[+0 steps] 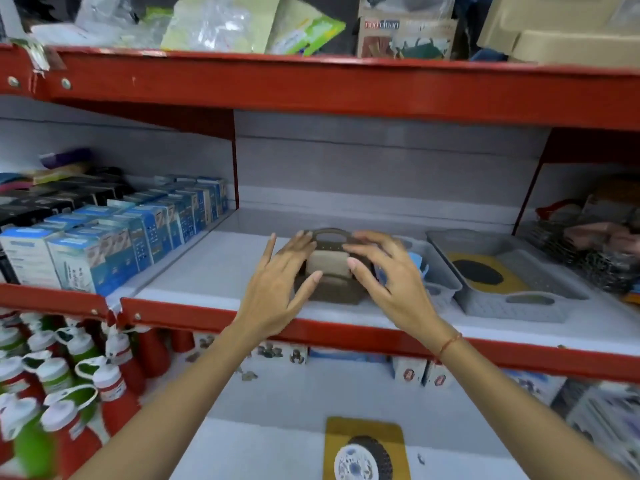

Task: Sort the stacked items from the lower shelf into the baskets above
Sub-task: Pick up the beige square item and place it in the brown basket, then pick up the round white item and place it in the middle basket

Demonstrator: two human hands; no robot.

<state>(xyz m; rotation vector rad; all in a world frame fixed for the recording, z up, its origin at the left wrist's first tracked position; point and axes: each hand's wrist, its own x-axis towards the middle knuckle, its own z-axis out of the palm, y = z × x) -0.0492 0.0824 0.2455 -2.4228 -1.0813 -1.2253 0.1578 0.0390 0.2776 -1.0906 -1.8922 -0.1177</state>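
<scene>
— Both hands are up at the brown basket (332,271) in the middle of the frame. Left hand (284,289) is spread open against its left side, right hand (384,271) spread open over its right rim. Neither has closed on anything.

— So what's in it?

— A pale, folded-looking piece (327,263) between the thumbs; too blurred to name. Best to press it flat so it sits below the rim, steadying the basket so it can't slide toward the red shelf edge (346,332).

— And the rest?

— One yellow-backed card with a round black scrubber (365,448) lies on the lower shelf, bottom centre. A similar one already sits in the grey basket (509,303) at right, so I'd guess it belongs there.
</scene>
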